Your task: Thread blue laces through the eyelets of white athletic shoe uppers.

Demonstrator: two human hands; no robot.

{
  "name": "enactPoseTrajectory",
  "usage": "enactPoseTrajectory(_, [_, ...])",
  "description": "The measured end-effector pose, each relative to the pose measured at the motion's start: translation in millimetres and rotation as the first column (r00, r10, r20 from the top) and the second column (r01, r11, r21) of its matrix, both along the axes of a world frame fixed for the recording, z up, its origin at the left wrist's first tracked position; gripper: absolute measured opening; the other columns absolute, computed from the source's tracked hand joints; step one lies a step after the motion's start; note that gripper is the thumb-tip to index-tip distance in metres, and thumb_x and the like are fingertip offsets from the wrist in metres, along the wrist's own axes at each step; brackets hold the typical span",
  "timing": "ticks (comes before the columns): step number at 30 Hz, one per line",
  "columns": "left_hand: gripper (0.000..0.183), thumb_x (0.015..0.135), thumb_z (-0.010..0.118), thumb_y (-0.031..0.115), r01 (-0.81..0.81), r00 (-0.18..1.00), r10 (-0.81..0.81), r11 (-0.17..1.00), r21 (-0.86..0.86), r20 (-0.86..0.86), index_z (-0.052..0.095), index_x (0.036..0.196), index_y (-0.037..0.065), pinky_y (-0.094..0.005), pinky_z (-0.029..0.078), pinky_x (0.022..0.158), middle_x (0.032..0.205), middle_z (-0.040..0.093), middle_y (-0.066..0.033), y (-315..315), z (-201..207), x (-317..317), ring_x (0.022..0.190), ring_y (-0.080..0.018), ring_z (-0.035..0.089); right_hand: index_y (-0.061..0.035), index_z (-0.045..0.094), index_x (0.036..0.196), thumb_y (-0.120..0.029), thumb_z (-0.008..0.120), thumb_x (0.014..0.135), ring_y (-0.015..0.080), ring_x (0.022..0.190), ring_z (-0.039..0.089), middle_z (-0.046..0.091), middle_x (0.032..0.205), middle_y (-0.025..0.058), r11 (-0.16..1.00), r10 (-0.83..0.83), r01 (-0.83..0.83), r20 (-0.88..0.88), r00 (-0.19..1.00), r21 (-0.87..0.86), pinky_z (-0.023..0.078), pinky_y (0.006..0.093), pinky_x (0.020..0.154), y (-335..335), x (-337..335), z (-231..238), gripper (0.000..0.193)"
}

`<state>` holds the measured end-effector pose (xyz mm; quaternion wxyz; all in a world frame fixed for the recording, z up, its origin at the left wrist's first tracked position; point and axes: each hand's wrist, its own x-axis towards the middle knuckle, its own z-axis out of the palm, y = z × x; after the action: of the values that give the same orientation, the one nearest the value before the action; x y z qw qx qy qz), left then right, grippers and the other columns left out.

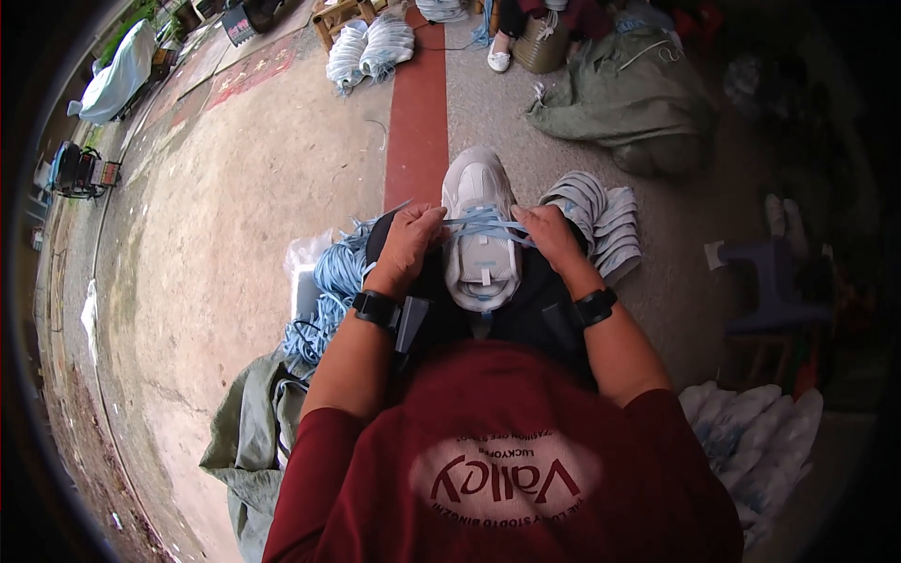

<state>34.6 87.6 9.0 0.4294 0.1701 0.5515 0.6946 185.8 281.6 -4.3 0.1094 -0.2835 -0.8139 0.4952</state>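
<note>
Centrally, shoe (477, 188) — between hands (407, 242) (556, 236), laces (490, 224) seemingly taut

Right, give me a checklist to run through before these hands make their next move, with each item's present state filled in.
1. Left hand gripping the blue laces: ok, pinched at the fingertips.
2. Right hand gripping them too: ok, on the opposite side.
3. White shoe between the hands, toe pointing away from the wearer: ok.
4. Every eyelet threaded: cannot tell, too small and partly covered.
5. Spare laces in tidy order: not ok, loosely heaped near the left forearm.
</note>
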Motion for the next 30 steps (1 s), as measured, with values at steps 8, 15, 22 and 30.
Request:
enactPoseTrajectory(8, [0.02, 0.084, 0.061, 0.019, -0.149, 0.814, -0.039, 0.951, -0.272, -0.58, 0.055, 0.075, 0.002, -0.0234, 0.04, 0.053, 0.064, 0.054, 0.0014, -2.1, -5.2, 1.4, 0.057, -0.0082, 0.05, -0.0046, 0.058, 0.07, -0.011, 0.062, 0.08, 0.0064, 0.047, 0.042, 0.051, 0.059, -0.0008, 0.89, -0.206, 0.109, -0.177, 0.962, -0.443, 0.034, 0.0218, 0.043, -3.0, 10.6, 26.7, 0.013])
enactPoseTrajectory(15, [0.012, 0.081, 0.064, 0.005, -0.418, 0.875, 0.416, 0.907, 0.047, -0.249, 0.054, 0.075, 0.006, -0.0176, 0.036, 0.05, 0.064, 0.051, 0.0046, -79.1, -11.0, -41.0, 0.055, -0.0032, 0.045, -0.0069, 0.055, 0.074, 0.003, 0.06, 0.073, 0.0034, 0.044, 0.037, 0.047, 0.06, -0.0045, 0.598, -0.655, 0.29, -0.247, 0.714, -0.747, 0.028, 0.0167, 0.041, 86.4, 96.6, 12.7, 0.011])
enactPoseTrajectory(22, [0.01, 0.082, 0.066, 0.008, -0.391, 0.824, 0.383, 0.918, 0.072, -0.418, 0.061, 0.079, 0.001, -0.0212, 0.042, 0.058, 0.069, 0.058, 0.0028, -110.2, -27.7, -29.2, 0.063, -0.0063, 0.05, -0.0019, 0.061, 0.076, -0.003, 0.063, 0.076, 0.0077, 0.05, 0.047, 0.052, 0.062, -0.0022, 0.988, -0.15, 0.135, -0.234, 0.961, -0.078, 0.037, 0.0253, 0.046, 66.7, 115.5, 29.0, 0.002])
enactPoseTrajectory(30, [0.013, 0.068, 0.072, -0.002, -0.284, 0.207, 0.001, 0.957, -0.059, -0.978, 0.06, 0.07, 0.003, -0.0276, 0.042, 0.05, 0.062, 0.057, -0.0062, -126.7, 46.8, -36.9, 0.056, -0.0163, 0.055, -0.0014, 0.063, 0.079, -0.006, 0.067, 0.072, 0.0285, 0.062, 0.059, 0.058, 0.065, 0.0134, 0.671, 0.334, -0.261, 0.032, 0.942, 0.694, 0.044, 0.0342, 0.054, 52.5, 127.3, 106.2, 0.01])
